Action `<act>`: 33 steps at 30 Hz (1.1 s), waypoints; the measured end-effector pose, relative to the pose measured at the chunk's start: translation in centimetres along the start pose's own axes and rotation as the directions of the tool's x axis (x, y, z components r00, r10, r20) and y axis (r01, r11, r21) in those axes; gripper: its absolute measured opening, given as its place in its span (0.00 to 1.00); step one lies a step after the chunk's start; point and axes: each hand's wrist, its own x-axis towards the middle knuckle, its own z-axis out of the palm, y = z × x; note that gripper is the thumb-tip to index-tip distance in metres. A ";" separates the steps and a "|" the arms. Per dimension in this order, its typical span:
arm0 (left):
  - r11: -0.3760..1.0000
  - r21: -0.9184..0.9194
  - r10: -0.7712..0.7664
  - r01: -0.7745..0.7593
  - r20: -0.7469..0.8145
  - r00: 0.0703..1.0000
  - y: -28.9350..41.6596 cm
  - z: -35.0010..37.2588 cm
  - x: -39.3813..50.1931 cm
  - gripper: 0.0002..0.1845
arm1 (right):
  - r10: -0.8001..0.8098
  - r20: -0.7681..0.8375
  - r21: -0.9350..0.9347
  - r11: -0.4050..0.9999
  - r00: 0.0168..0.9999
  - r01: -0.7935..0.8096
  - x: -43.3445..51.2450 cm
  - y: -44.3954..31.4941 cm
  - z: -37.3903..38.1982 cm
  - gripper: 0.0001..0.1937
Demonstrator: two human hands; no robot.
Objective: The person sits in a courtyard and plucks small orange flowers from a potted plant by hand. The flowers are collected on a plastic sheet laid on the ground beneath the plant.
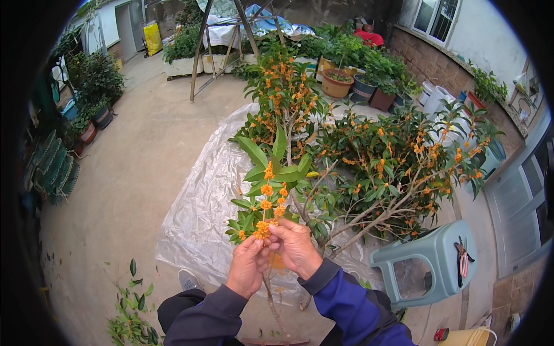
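Close before me is an osmanthus branch with green leaves (254, 152) and orange blossom along its stems. With thumb and fingers, my left hand (247, 264) pinches the lower side of an orange flower cluster (262, 230). My right hand (296, 247) grips the same cluster from the right, its fingertips meeting the left ones. Further clusters (266, 190) sit on the stem above my fingers. Below the hands a thin bare stem (269, 290) runs down towards my lap. Curled fingers hide part of the held stem.
Large cut osmanthus branches (381, 160) lie on a clear plastic sheet (194, 216). On the right, a pale blue plastic stool (450, 246) carries pruning shears (463, 261). Leafy cuttings (132, 320) lie on the concrete at left. A yellow bucket (465, 337) stands lower right; potted plants (336, 82) line the back.
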 end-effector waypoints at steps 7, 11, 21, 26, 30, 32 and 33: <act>1.000 0.002 0.017 -0.017 0.013 1.000 0.1 0.5 0.3 0.09 | 0.023 -0.042 -0.104 0.994 0.999 -0.028 0.0 0.0 -0.3 0.05; 0.999 -0.034 0.023 -0.021 0.037 0.999 -0.1 0.0 0.5 0.09 | 0.042 -0.047 -0.175 0.983 0.998 -0.050 -0.5 -0.9 0.5 0.05; 0.992 -0.124 -0.014 0.015 0.011 1.000 0.0 -0.3 0.9 0.08 | -0.336 0.008 -0.765 0.604 0.942 0.222 1.2 0.9 -2.1 0.21; 0.995 -0.084 -0.045 0.044 -0.010 0.999 0.8 -0.2 0.3 0.08 | -0.130 -0.177 -0.411 0.910 0.976 0.047 0.4 -1.7 -0.4 0.27; 0.996 -0.076 -0.055 0.055 0.013 0.998 0.9 0.1 0.2 0.08 | -0.145 -0.061 -0.405 0.908 0.988 0.109 0.6 -3.3 -0.9 0.22; 0.995 -0.076 -0.056 0.057 0.025 0.998 0.8 0.2 0.1 0.08 | -0.121 -0.092 -0.315 0.945 0.988 0.087 0.7 -3.3 -1.1 0.19; 0.996 -0.075 -0.053 0.055 0.025 0.998 0.8 0.3 0.1 0.07 | -0.109 -0.105 -0.268 0.960 0.989 0.077 0.8 -3.3 -1.2 0.17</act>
